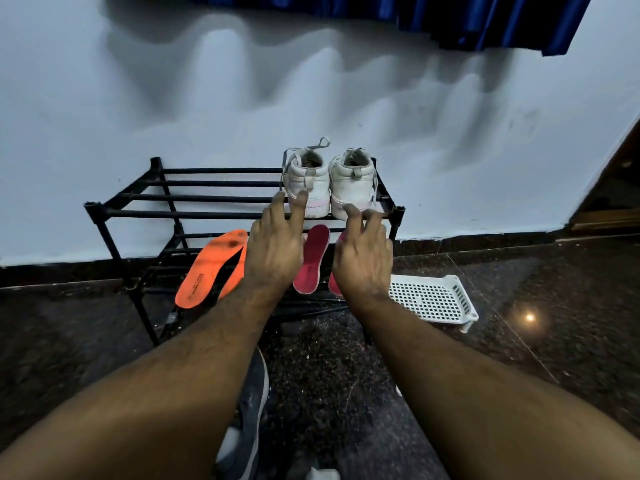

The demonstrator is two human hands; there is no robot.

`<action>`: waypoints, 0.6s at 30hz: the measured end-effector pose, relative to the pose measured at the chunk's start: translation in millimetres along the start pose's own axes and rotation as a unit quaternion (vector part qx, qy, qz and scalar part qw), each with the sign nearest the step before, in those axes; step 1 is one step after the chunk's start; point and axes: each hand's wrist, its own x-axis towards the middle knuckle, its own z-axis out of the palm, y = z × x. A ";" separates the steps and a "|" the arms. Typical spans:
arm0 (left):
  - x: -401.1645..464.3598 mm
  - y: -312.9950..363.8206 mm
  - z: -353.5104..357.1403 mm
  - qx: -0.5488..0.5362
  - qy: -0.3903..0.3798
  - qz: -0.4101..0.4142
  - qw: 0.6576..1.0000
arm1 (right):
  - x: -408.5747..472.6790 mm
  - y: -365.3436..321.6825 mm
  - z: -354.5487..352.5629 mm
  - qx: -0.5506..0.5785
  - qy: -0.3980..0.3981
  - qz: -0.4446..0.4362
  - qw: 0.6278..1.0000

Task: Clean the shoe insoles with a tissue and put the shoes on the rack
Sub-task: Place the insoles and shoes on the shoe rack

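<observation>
Two worn white lace-up shoes [329,181] stand heels-near on the right of the black metal-bar rack's [180,199] top shelf, left hand [277,247] and right hand [362,261] just before them (fingers loosely spread, holding nothing).

The rack [214,213] looks like black matt metal tubing; the white shoes [329,183] look like scuffed smooth leather; the basket [433,299] is white perforated plastic; the dark speckled stone floor [519,341] is glossy; the wall [138,98] is matt paint
</observation>
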 end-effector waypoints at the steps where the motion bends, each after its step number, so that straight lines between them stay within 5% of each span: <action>1: -12.0 -4.3 -1.4 0.019 -0.006 0.016 1.000 | -8.6 -0.5 1.0 -0.003 -0.021 -0.009 1.000; 5: -42.6 -5.8 -11.7 0.055 -0.162 0.050 0.984 | -25.6 -16.7 7.9 -0.022 -0.188 -0.063 0.980; 9: -67.7 -13.4 -29.4 0.007 -0.378 0.008 0.926 | -63.8 -59.6 23.4 0.025 -0.360 -0.001 0.933; 13: -98.1 -41.2 -51.8 0.040 -0.518 0.043 0.853 | -120.1 -94.7 35.0 0.031 -0.445 -0.007 0.895; 18: -149.1 -98.8 -45.5 0.087 -0.637 -0.014 0.766 | -178.7 -125.8 47.8 0.003 -0.521 -0.108 0.847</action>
